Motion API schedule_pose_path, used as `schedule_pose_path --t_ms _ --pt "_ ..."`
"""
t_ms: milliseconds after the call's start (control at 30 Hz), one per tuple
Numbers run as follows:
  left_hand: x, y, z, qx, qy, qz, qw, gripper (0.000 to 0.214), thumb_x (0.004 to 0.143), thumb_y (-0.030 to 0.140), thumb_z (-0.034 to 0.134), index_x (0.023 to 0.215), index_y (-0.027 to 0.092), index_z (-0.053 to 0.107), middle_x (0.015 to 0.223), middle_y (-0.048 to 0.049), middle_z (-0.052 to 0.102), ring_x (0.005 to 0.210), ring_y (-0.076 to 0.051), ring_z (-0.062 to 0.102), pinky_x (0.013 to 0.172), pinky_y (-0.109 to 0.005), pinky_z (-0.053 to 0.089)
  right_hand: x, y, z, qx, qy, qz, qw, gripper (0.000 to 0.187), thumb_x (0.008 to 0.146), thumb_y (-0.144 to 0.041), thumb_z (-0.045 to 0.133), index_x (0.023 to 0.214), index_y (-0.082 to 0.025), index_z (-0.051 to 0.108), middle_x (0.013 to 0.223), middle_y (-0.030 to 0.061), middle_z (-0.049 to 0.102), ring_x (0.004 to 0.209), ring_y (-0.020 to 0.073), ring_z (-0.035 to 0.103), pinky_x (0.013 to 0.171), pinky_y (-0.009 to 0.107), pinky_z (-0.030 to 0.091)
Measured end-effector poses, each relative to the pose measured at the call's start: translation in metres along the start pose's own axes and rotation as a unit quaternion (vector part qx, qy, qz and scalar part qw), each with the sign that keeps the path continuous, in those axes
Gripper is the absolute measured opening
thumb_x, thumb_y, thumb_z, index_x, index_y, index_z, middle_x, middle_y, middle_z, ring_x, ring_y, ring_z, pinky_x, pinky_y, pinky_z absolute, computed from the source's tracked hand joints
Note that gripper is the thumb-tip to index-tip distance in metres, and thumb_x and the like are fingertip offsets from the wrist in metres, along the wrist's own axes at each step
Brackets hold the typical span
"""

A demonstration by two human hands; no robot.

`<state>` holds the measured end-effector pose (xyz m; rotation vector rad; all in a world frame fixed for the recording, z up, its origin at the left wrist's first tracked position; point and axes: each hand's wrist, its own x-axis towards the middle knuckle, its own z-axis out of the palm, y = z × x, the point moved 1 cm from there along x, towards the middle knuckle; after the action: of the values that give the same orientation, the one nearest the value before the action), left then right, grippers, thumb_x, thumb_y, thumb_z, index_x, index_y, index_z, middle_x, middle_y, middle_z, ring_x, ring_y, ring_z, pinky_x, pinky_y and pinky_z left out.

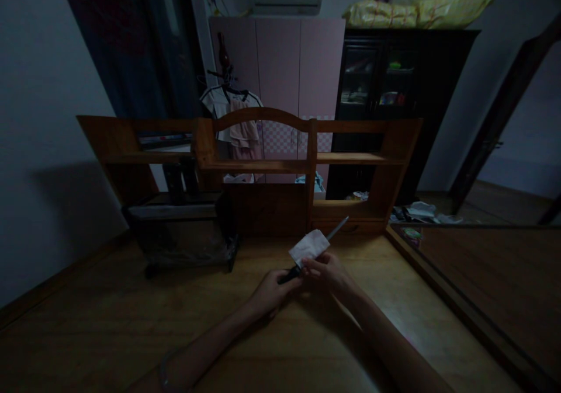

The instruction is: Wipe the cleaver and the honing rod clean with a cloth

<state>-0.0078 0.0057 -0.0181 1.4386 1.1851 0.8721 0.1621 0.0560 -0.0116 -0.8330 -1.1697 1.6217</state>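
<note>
My left hand [272,291] is closed round the dark handle of a knife [337,228], whose pale blade points up and to the right. My right hand [326,271] pinches a folded white cloth or tissue [309,246] that wraps the blade near the handle. Both hands are held just above a wooden desk [131,323], in front of its shelf unit. A thin bracelet sits on my left wrist.
A wooden shelf unit [263,165] stands at the back of the desk. A dark box with a clear front [179,229] rests at its left. A mirror or glass panel [495,276] lies at the right. Wardrobes and a dark cabinet stand behind.
</note>
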Motion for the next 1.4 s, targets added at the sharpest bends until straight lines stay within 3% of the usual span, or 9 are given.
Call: schedule_pose_path --t_ms 233,700,800,900,1000,1200,1400 --pt "-0.003 0.003 0.000 0.013 -0.003 0.004 1.000 0.047 0.075 0.060 0.055 0.081 0.013 0.059 0.049 0.0072 0.042 0.028 -0.004 0.032 0.027 -0.017 0.021 -0.003 -0.005 0.004 -0.033 0.007 -0.017 0.999 0.032 0.058 -0.035 0.082 0.077 -0.014 0.069 0.076 0.0057 0.069 0.069 0.0178 0.062 0.065 0.028 0.046" --pt "-0.002 0.000 0.000 0.024 -0.015 0.004 1.000 0.048 0.076 0.059 0.054 0.087 0.013 0.061 0.047 0.0081 0.040 0.027 -0.005 0.032 0.026 -0.017 0.022 0.001 -0.005 0.002 0.028 0.053 -0.032 0.998 0.027 0.058 -0.029 0.082 0.068 -0.014 0.063 0.064 -0.0010 0.060 0.052 0.0079 0.047 0.049 0.022 0.033" --pt "-0.003 0.001 -0.001 0.024 -0.013 0.008 1.000 0.047 0.076 0.058 0.056 0.087 0.012 0.061 0.049 0.0073 0.043 0.027 -0.004 0.033 0.025 -0.016 0.022 -0.002 -0.009 0.004 0.043 0.048 -0.022 0.998 0.029 0.056 -0.027 0.083 0.073 -0.015 0.063 0.068 0.0001 0.062 0.055 0.0094 0.052 0.052 0.023 0.037" --pt "-0.002 0.001 -0.002 0.012 -0.006 0.003 1.000 0.048 0.075 0.058 0.056 0.091 0.013 0.059 0.051 0.0073 0.045 0.026 -0.005 0.035 0.025 -0.016 0.024 -0.005 -0.013 0.007 0.097 0.013 -0.022 0.995 0.036 0.056 -0.024 0.083 0.087 -0.018 0.065 0.086 0.0027 0.067 0.073 0.0142 0.062 0.067 0.025 0.046" --pt "-0.001 -0.001 -0.002 -0.008 0.000 -0.005 1.000 0.049 0.076 0.060 0.054 0.092 0.013 0.058 0.049 0.0078 0.044 0.025 -0.006 0.036 0.024 -0.017 0.025 -0.004 -0.012 0.006 0.134 -0.018 -0.018 0.991 0.036 0.062 -0.025 0.081 0.093 -0.017 0.066 0.095 0.0046 0.068 0.082 0.0138 0.063 0.079 0.026 0.048" --pt "-0.002 0.001 -0.002 -0.004 -0.004 0.007 1.000 0.046 0.075 0.058 0.056 0.087 0.014 0.059 0.055 0.0061 0.046 0.027 -0.004 0.035 0.025 -0.016 0.024 0.005 -0.002 -0.002 0.114 0.016 -0.007 0.993 0.032 0.058 -0.033 0.083 0.080 -0.016 0.068 0.080 0.0036 0.068 0.064 0.0118 0.062 0.064 0.025 0.050" --pt "-0.003 0.001 -0.001 0.013 -0.004 0.011 1.000 0.047 0.076 0.059 0.055 0.087 0.014 0.059 0.054 0.0055 0.046 0.028 -0.004 0.036 0.027 -0.015 0.024 0.001 -0.007 -0.001 0.083 0.027 -0.018 0.996 0.033 0.058 -0.034 0.083 0.082 -0.016 0.069 0.080 0.0041 0.068 0.065 0.0122 0.061 0.060 0.023 0.046"
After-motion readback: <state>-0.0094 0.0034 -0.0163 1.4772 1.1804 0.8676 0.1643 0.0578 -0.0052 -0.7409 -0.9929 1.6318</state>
